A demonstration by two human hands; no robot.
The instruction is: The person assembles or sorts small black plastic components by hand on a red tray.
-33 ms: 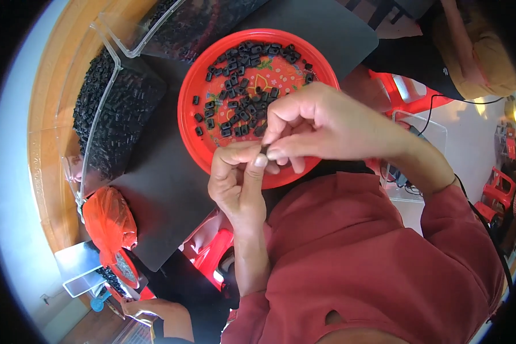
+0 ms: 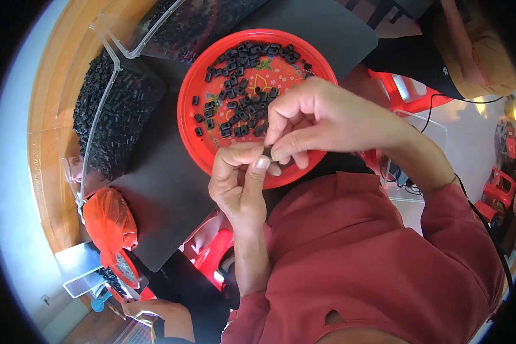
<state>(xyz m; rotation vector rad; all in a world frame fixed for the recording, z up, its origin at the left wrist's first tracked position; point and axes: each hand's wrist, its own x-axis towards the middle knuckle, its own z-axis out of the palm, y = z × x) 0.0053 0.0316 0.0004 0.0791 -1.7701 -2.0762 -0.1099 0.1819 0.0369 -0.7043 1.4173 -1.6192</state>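
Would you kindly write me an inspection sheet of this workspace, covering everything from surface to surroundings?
Surface: dark table, bearing a red tray.
Job's things: black parts lie loose in the tray; more in clear bins.
Clutter: red bag at the table's left edge.
Grips: left grip and right grip pinch one dark piece together above the tray.
Cables: black cable off the table, at right.
Surroundings: co-worker's arm at lower left, another person at upper right.
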